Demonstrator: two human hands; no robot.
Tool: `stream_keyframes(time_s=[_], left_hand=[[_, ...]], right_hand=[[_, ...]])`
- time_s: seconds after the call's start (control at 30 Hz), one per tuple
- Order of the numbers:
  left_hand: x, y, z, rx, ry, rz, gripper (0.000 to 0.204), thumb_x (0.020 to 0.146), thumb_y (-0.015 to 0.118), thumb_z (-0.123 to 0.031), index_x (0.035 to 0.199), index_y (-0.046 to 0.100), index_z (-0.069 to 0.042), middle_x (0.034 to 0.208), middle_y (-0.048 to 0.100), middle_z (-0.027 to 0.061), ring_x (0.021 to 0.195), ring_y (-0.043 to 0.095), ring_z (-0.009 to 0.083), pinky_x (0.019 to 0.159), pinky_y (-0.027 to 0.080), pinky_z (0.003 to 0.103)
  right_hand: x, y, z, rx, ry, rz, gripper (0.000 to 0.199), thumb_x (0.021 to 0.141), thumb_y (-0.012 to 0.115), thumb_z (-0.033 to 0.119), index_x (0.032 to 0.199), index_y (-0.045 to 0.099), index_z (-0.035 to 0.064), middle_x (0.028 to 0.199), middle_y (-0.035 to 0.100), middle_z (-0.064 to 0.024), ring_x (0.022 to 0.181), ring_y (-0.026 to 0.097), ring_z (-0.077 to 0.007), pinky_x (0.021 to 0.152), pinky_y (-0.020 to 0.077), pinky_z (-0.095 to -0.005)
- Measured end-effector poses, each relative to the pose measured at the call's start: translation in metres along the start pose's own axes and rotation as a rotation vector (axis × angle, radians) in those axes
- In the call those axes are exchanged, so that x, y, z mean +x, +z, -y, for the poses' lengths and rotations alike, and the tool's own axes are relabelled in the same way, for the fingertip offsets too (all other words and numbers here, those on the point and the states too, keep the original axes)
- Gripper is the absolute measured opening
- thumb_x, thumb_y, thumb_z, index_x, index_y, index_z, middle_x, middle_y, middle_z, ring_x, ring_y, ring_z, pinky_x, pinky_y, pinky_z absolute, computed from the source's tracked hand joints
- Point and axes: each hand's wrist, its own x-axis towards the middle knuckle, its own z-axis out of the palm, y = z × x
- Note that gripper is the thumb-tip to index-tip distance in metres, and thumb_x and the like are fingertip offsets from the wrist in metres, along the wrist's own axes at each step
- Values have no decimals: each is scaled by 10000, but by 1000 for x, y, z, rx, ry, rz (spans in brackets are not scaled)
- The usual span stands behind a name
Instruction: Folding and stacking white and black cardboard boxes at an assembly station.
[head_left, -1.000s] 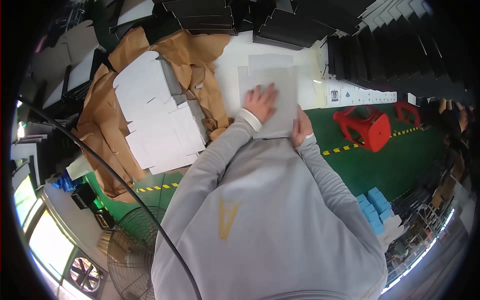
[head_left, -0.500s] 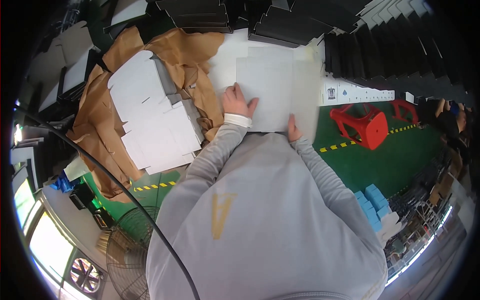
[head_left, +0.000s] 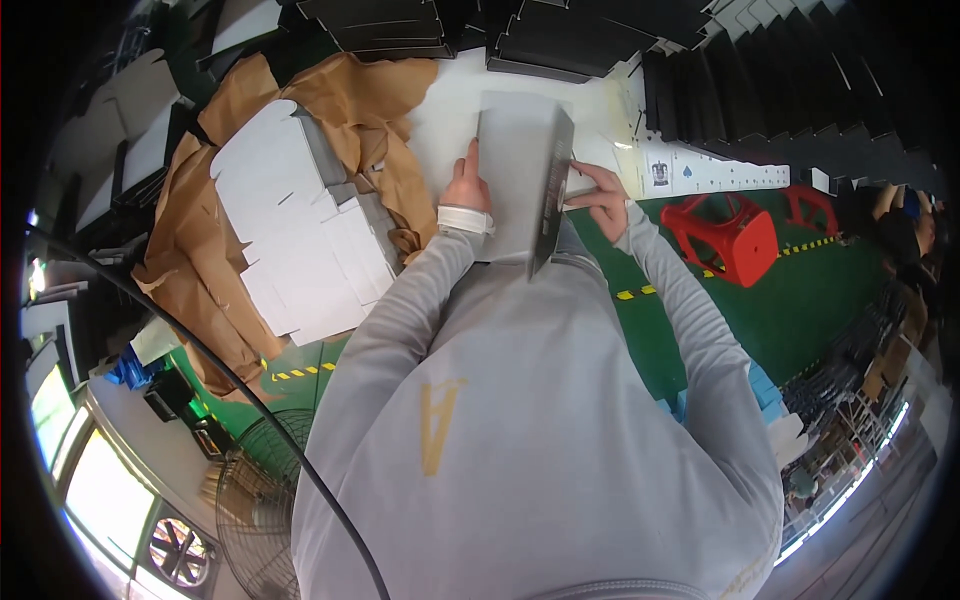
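While steadying the grey cardboard (head_left: pixel 510 150) on the bench (head_left: pixel 450 108) with the left hand (head_left: pixel 466 192), apparently against slipping, in a grip too hidden to judge, props the tilted dark panel (head_left: pixel 551 195) from outside with the right hand (head_left: pixel 604 200) unclenched.

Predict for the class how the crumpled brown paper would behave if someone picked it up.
The brown paper is probably floppy, given its loose creases. It looks light for its spread, since its edges seem thin. Pulling it might shift the white card stack, which appears to lie on it.
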Motion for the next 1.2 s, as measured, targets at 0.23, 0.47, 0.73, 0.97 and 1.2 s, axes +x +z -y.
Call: stream_keyframes(time_s=[0.23, 0.47, 0.73, 0.97, 1.2], left_hand=[[-14, 13, 0, -57, 17, 33, 505, 744, 472, -53, 1237, 369, -84, 953, 523, 187, 667, 553, 346, 590, 465, 419], [35, 16, 22, -916, -247, -3, 190, 832, 539, -157, 886, 616, 8, 587, 516, 47, 504, 450, 111, 448, 371, 275], [46, 12, 25, -515, 230, 214, 131, 798, 570, -132, 845, 650, -40, 662, 516, 51, 562, 459, 118, 551, 390, 237], [74, -6, 8, -69, 428, 51, 557, 653, 723, -194, 1156, 510, -89, 1118, 440, 116, 869, 493, 229, 755, 436, 305], [94, -16, 13, 100, 508, 280, 680, 648, 711, -201, 1245, 410, -78, 1091, 434, 138, 981, 449, 302, 866, 389, 333]], right_hand=[[38, 34, -55, 336, 324, -411, 166, 816, 501, 110, 764, 611, -2, 706, 521, -108, 690, 493, -183, 652, 394, -270], [55, 37, -24, 240, 240, -652, 221, 854, 500, 176, 829, 679, 50, 623, 471, -72, 621, 436, -150, 564, 351, -273], [53, 32, -42, 157, 221, -452, 260, 853, 445, 184, 847, 682, 78, 694, 478, -57, 682, 464, -169, 639, 367, -250], [65, 31, -40, 247, 238, -426, 311, 856, 491, 203, 662, 562, -30, 631, 497, -101, 605, 472, -201, 567, 359, -297], [72, 35, -55, 214, 361, -302, 329, 856, 501, 245, 693, 553, -36, 654, 521, -103, 603, 485, -173, 577, 373, -282]])
